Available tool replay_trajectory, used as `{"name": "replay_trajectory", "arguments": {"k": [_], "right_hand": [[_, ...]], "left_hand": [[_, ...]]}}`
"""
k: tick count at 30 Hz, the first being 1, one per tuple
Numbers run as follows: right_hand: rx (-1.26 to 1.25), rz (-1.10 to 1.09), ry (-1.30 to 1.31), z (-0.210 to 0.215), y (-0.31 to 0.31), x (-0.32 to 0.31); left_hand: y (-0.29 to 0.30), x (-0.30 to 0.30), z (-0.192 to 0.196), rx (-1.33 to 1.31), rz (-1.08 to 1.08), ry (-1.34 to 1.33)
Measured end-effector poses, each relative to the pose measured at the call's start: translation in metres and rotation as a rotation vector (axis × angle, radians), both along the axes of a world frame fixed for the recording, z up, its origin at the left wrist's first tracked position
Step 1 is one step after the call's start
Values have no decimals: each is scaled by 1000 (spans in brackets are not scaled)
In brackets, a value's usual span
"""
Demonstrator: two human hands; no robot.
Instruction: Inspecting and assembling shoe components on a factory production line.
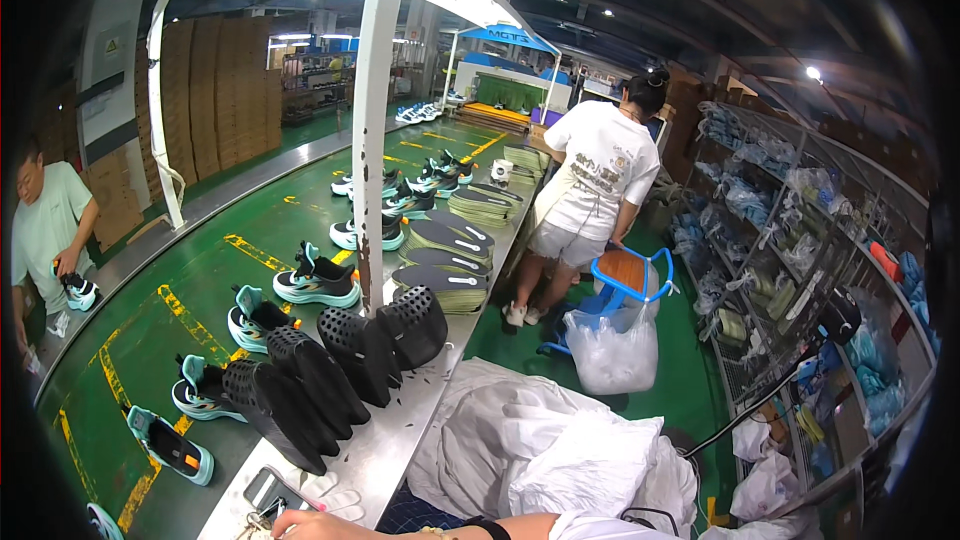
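At the lower edge my right hand (318, 526) reaches in over the white bench end, its forearm crossing from the right with a beaded bracelet and a black band. Its fingers curl down beside a small bunch of keys (258, 523); what they grip is cut off by the picture edge. Next to it lie a dark flat phone-like object (280, 490) and pale finger loops like scissor handles (338, 498). Beyond stands a row of black clog-like pieces with holes (285, 395). My left hand is out of view.
Black sneakers with pale blue soles (318, 280) stand along the green conveyor (220, 285). Stacked insoles (445, 275) line the metal ledge beside a white post (375, 120). A person stands by a blue stool (630, 275); another works far left. Bagged shelves (770, 240) and white cloth (560, 440) are right.
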State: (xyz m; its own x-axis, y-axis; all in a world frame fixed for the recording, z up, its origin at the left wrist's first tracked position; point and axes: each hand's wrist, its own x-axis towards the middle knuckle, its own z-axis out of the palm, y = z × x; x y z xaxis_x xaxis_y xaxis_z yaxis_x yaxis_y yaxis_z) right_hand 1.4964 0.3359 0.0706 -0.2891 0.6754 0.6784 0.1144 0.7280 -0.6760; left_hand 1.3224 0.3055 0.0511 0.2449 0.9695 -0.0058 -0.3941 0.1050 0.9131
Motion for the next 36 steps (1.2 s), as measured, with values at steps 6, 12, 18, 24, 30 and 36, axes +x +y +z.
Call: {"name": "replay_trajectory", "arguments": {"k": [6,12,18,24,30,36], "right_hand": [[10,-24,70,-2,1,1],[-336,162,55,6,-5,14],[-393,192,65,5,-5,17],[-410,196,54,4,-3,18],[-396,164,19,-2,0,16],[-424,197,-28,-7,5,16]], "left_hand": [[-3,13,6,-18,12,-130],[0,14,7,201,-4,-14],[2,14,6,269,7,93],[4,15,8,295,13,126],[6,10,6,293,-2,174],[11,6,0,306,-25,219]]}}
